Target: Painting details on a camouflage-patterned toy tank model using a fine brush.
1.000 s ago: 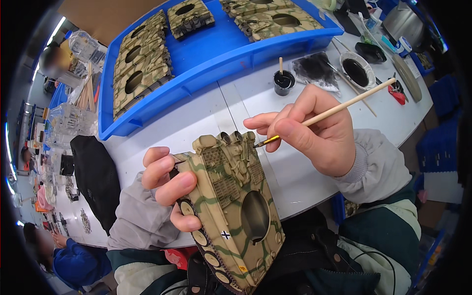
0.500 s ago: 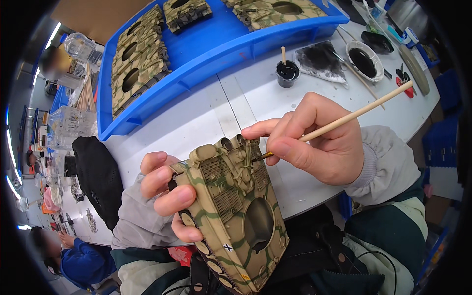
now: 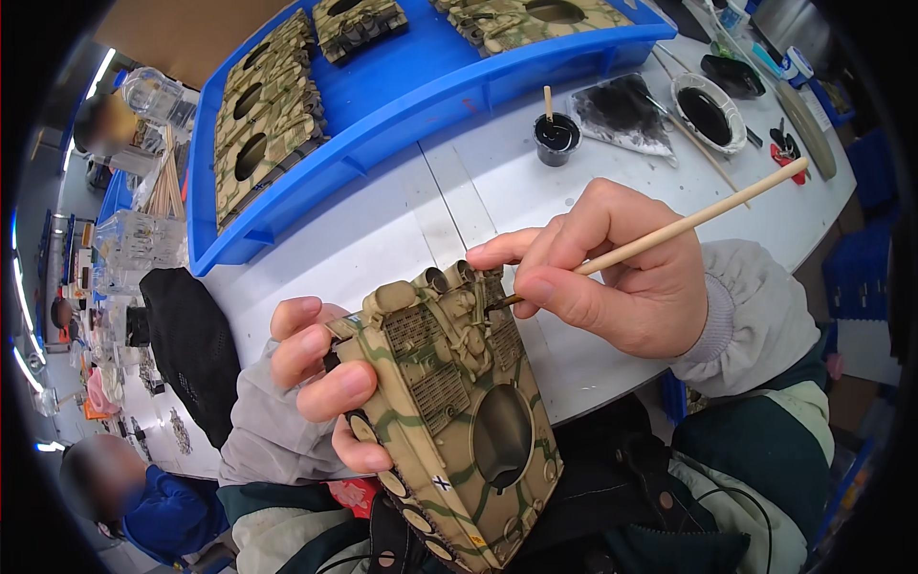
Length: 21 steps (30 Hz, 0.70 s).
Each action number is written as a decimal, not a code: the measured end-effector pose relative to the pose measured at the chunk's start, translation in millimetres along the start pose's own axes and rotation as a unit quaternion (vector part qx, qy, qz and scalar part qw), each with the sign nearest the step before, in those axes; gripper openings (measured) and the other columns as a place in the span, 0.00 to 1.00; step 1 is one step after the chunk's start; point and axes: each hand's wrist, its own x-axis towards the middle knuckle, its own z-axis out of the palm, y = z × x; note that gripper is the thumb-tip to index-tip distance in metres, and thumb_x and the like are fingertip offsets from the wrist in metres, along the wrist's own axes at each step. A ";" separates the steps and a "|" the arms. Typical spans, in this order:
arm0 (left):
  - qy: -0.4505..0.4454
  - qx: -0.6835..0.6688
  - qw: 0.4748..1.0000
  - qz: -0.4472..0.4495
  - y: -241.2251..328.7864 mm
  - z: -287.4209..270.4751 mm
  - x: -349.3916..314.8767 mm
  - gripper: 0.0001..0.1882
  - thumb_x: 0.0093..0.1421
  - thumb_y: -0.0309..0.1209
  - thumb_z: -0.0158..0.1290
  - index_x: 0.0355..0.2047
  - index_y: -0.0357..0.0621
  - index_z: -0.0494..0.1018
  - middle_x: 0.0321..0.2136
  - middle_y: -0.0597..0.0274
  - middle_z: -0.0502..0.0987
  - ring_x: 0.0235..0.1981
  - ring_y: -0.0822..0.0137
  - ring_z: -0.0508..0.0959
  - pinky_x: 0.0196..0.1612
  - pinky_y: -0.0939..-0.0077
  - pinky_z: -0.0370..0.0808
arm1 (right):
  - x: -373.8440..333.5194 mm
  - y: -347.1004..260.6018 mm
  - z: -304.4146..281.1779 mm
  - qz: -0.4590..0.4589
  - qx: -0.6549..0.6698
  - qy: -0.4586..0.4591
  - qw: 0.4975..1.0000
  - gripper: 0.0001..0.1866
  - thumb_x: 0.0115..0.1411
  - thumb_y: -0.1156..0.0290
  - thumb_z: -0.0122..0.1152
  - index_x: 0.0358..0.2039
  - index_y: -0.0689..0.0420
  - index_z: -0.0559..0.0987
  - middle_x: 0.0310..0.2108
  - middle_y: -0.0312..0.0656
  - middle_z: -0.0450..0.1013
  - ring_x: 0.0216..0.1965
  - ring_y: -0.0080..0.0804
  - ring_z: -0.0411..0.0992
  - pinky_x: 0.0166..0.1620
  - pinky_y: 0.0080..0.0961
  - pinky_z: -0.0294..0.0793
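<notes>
My left hand [image 3: 330, 378] grips a camouflage-painted model tank hull [image 3: 402, 383] by its track side, tilted up off the table. A round opening shows in its deck, and two exhaust pipes stand at its far end. In my right hand [image 3: 612, 277] a thin paintbrush [image 3: 703, 220] with a pale wooden handle is pinched between thumb and fingers. The brush's dark tip touches the detail beside the grilles near the exhausts. My right index finger reaches to the hull's far corner by the pipes.
A blue tray [image 3: 421, 113] holding several similar hulls [image 3: 251, 124] stands at the back. Behind my right hand are a small cup of black paint [image 3: 557, 143], a black-smeared bag [image 3: 626, 115] and a bowl of black liquid [image 3: 706, 113]. A black cloth [image 3: 189, 344] lies left; another person [image 3: 167, 502] sits beyond.
The hull and both hands have shifted only very slightly left; the brush tip stays on nearly the same detail. At the lower left, the other person has moved further into view.
</notes>
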 end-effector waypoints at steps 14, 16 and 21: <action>-0.003 -0.005 1.000 -0.005 0.2 -0.3 -0.4 0.26 0.57 0.52 0.45 0.57 0.79 0.54 0.45 0.68 0.65 0.49 0.55 0.65 0.42 0.50 0.64 | -0.4 -0.1 -1.6 0.028 -0.030 0.020 0.999 0.04 0.58 0.80 0.53 0.29 0.62 0.67 0.22 0.42 0.72 0.32 0.29 0.76 0.49 0.45 0.73; 0.001 -0.008 1.000 -0.001 -0.8 0.3 -1.7 0.26 0.57 0.53 0.44 0.57 0.79 0.54 0.45 0.68 0.65 0.49 0.55 0.65 0.42 0.50 0.64 | -0.3 0.7 -2.2 0.035 -0.035 0.019 0.999 0.05 0.58 0.80 0.53 0.29 0.62 0.67 0.23 0.42 0.72 0.32 0.29 0.76 0.48 0.44 0.74; -0.004 -0.009 1.000 0.001 -1.3 -0.6 -0.5 0.27 0.57 0.52 0.45 0.57 0.79 0.53 0.45 0.69 0.65 0.49 0.55 0.64 0.43 0.51 0.64 | -0.5 -0.7 -3.1 0.051 -0.053 0.019 0.997 0.05 0.58 0.80 0.53 0.29 0.62 0.66 0.23 0.42 0.72 0.32 0.30 0.76 0.48 0.42 0.75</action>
